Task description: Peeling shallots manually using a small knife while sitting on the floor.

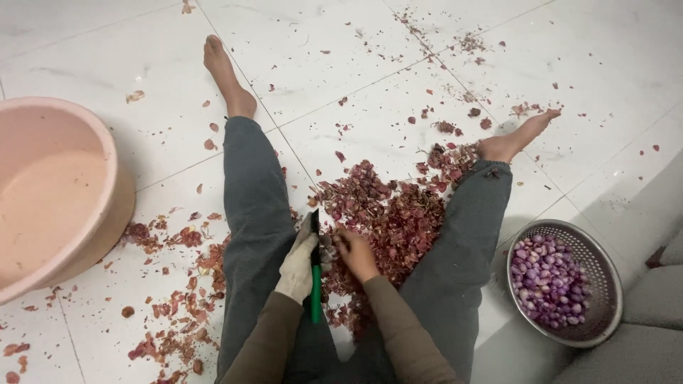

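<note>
the pink basin [107, 153] is cut off at the left edge; whatever the hands pinch is too small to tell.

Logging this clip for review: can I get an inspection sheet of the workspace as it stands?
Surface: white tiled floor, person seated with legs spread.
Job's things: green-handled knife; a small item at the fingers, too small to tell; metal colander of peeled purple shallots.
Clutter: pile of reddish skins between the legs, more scattered.
Hands: gloved left hand grips the knife; bare right hand pinches the item.
Cables: nothing seen.
Surroundings: pink basin.
</note>
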